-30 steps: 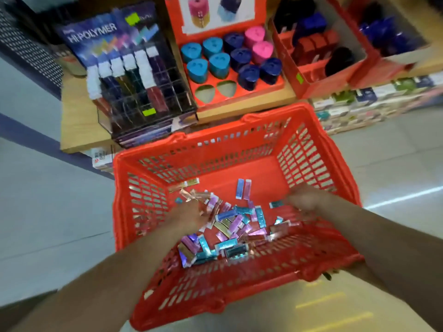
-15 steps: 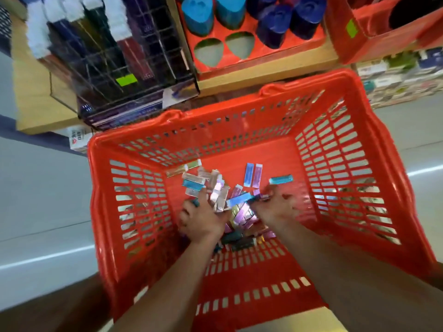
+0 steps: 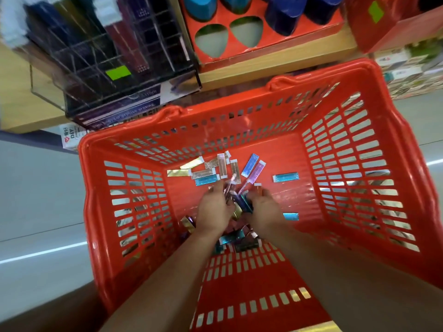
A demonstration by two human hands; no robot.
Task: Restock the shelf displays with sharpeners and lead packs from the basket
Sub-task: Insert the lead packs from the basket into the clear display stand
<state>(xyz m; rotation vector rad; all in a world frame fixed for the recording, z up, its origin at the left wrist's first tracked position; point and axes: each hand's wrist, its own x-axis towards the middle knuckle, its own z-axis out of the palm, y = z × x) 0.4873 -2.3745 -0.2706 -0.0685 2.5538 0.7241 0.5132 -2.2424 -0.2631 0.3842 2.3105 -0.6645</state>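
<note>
With my left hand and right hand cupped together around a bundle of lead packs low in the basket, its long axes pointing away toward the far-left rack.

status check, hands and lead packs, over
Left hand and right hand cupped together round a bunch of lead packs in the basket. Loose packs remain. Nothing blocking.
</note>
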